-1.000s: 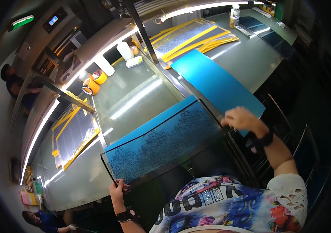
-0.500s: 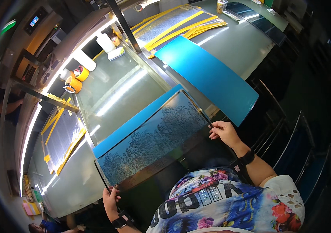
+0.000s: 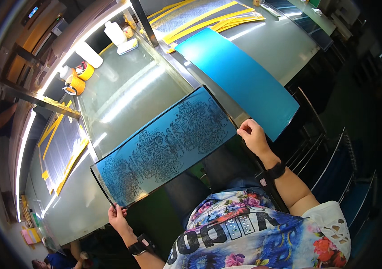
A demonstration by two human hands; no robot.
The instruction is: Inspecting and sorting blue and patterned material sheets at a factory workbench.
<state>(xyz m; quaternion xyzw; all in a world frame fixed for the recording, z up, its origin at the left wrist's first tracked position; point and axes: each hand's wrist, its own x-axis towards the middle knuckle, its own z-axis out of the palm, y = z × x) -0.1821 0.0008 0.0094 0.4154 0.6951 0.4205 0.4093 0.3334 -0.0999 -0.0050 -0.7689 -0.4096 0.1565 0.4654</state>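
Observation:
A clear film printed with a dense dark circuit pattern and edged in black point(image 3: 164, 145) lies over a blue panel at the near edge of the table. The blue shows through the film, and the near side juts out above my legs. My left hand point(image 3: 118, 218) is closed in a pinch on the film's near left corner. At the right edge, my right hand point(image 3: 253, 136) pinches the film's border between thumb and fingers. Just beyond that hand, a bare blue panel point(image 3: 240, 80) lies slantwise, its near end past the table edge.
On the glass-topped table point(image 3: 133, 76) stand white bottles point(image 3: 115, 33) and orange tape rolls point(image 3: 73, 84). Taped films point(image 3: 63, 150) lie at left, with more point(image 3: 200, 20) at the back. A metal post point(image 3: 144, 22) rises between. Wire racks point(image 3: 334, 166) stand at right.
Both hands have moved the film away from me and left, so it now covers the blue strip that showed along its far side. It looks flatter against the panel.

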